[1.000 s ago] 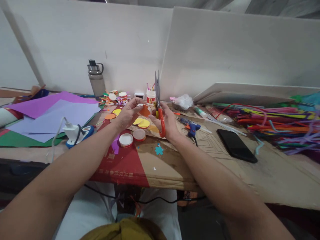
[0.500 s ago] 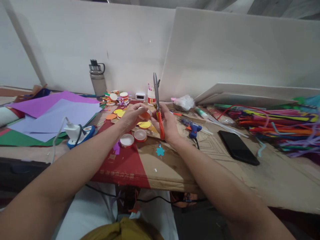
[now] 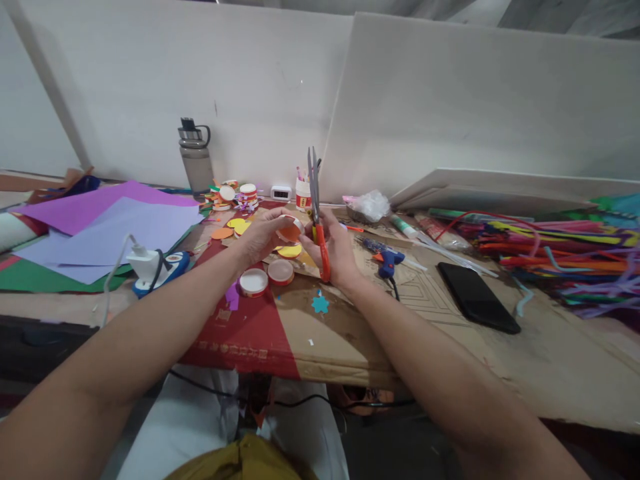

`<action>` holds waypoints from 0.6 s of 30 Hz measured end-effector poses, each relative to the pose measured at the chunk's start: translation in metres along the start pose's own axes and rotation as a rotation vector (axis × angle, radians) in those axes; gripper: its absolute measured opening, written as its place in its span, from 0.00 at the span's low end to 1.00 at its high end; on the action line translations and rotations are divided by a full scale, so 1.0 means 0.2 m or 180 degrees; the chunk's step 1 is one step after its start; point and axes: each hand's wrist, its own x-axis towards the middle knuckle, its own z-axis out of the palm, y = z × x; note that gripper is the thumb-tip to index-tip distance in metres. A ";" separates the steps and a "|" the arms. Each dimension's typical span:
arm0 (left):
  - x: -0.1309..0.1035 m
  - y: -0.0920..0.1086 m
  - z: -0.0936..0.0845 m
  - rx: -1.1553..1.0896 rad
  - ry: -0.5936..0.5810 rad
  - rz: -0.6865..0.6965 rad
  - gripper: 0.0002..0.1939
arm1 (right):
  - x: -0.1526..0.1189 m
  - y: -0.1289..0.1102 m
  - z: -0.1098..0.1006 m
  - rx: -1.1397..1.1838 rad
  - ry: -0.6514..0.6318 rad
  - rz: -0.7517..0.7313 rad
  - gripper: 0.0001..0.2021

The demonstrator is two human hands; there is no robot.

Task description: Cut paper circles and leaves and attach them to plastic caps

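My left hand (image 3: 265, 237) is closed on a small round lid (image 3: 290, 231) with a white rim and an orange face, tilted toward me. My right hand (image 3: 337, 247) is shut on a pair of scissors (image 3: 321, 243) with red-orange handles, their blades pointing up and slightly parted. Its fingertips come close to the lid's edge; whether they touch it I cannot tell. Below the hands lie two more round lids, one white inside (image 3: 254, 283) and one duller (image 3: 281, 272). Yellow paper discs (image 3: 290, 251) lie under the hands, and a teal paper flower (image 3: 320, 303) is nearer me.
Purple and lilac paper sheets (image 3: 115, 230) and a plug on a power strip (image 3: 160, 270) are at left. A bottle (image 3: 197, 160) stands at the back. To the right are a blue glue gun (image 3: 389, 261), a black phone (image 3: 475, 297) and colourful pipe cleaners (image 3: 565, 253).
My left hand has turned the lid so that more of its orange face and white rim shows. The scissors stay almost where they were.
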 end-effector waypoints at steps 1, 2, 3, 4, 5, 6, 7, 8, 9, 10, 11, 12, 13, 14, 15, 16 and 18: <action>0.00 0.00 0.00 0.0011 0.0006 0.0001 0.12 | 0.00 0.00 0.00 0.0009 -0.0010 0.0011 0.21; 0.00 0.00 0.00 0.0003 0.0016 0.0002 0.12 | 0.00 -0.01 0.00 0.0021 -0.0014 0.0023 0.21; 0.00 0.00 0.00 -0.0015 0.0034 0.0000 0.12 | 0.00 -0.01 0.00 0.0026 -0.0015 0.0029 0.21; 0.00 0.00 0.00 -0.0033 0.0061 -0.0010 0.12 | 0.00 -0.01 0.00 0.0019 -0.0007 0.0031 0.20; 0.00 0.00 0.01 -0.0042 0.0088 -0.0034 0.12 | 0.00 -0.01 0.00 0.0001 0.0004 0.0031 0.18; 0.00 0.01 0.01 -0.0050 0.0125 -0.0059 0.12 | 0.00 0.00 -0.01 -0.0012 0.0010 0.0031 0.17; 0.00 0.01 0.01 -0.0058 0.0171 -0.0085 0.12 | 0.00 0.01 -0.01 0.0009 0.0022 0.0035 0.17; 0.00 0.01 0.01 -0.0071 0.0212 -0.0116 0.12 | 0.00 0.02 -0.01 0.0078 0.0032 0.0050 0.17; 0.00 0.01 0.02 -0.0098 0.0232 -0.0149 0.12 | 0.01 0.03 0.00 0.0192 0.0047 0.0080 0.19; 0.00 0.01 0.02 -0.0137 0.0228 -0.0177 0.11 | 0.01 0.04 0.00 0.0338 0.0059 0.0118 0.20; 0.00 0.01 0.02 -0.0171 0.0190 -0.0201 0.11 | 0.02 0.06 0.00 0.0501 0.0077 0.0162 0.21; 0.00 0.01 0.01 -0.0180 0.0121 -0.0232 0.11 | 0.03 0.07 0.00 0.0654 0.0102 0.0213 0.21; 0.00 0.01 0.01 -0.0152 0.0029 -0.0267 0.12 | 0.03 0.08 0.00 0.0766 0.0112 0.0260 0.21; 0.00 0.00 0.01 -0.0086 -0.0053 -0.0303 0.13 | 0.04 0.09 0.00 0.0822 0.0105 0.0302 0.21; 0.00 0.00 0.00 0.0008 -0.0094 -0.0336 0.14 | 0.04 0.11 0.00 0.0824 0.0079 0.0354 0.20; 0.01 0.00 -0.01 0.0108 -0.0084 -0.0353 0.14 | 0.05 0.12 0.00 0.0770 0.0040 0.0425 0.20; 0.02 -0.01 -0.03 0.0244 0.0082 -0.0328 0.13 | 0.06 0.15 0.00 0.0479 -0.0059 0.0630 0.20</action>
